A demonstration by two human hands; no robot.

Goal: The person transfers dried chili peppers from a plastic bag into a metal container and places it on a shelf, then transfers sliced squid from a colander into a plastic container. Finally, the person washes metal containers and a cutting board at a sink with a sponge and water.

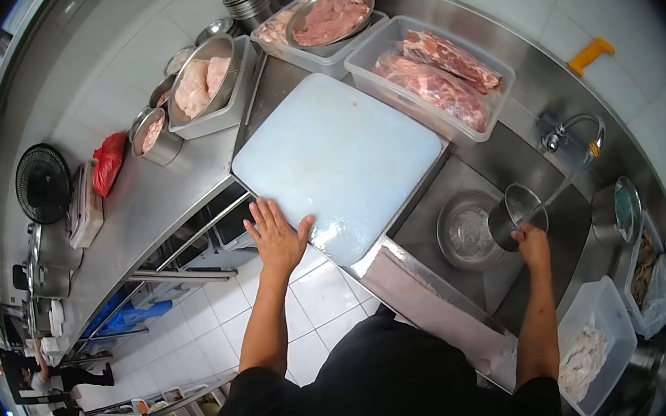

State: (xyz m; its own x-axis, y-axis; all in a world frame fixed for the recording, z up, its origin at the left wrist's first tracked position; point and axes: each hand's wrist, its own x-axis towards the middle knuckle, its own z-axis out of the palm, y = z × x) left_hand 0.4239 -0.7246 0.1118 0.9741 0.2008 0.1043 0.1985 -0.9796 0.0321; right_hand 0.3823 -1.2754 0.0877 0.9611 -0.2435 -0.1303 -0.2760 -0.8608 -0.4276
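Observation:
My left hand (276, 237) lies with fingers spread at the near left edge of a white cutting board (336, 159), whose near corner shines wet. In my right hand (532, 246) is a deep metal pot (505, 222), gripped near its rim and tilted over the sink (424, 223). A stream of water runs from the faucet (577, 133) toward the pot's mouth. Beside the pot, a round metal bowl (461, 253) sits in the sink. My right fingers are partly hidden, so how they wrap the pot is unclear.
Behind the board stand a plastic bin (462, 125) of raw meat and a metal bowl of meat (329, 17). A colander (210, 83) holds pale meat at left. A tub (607, 342) stands right of the sink. A person (50, 376) is far left.

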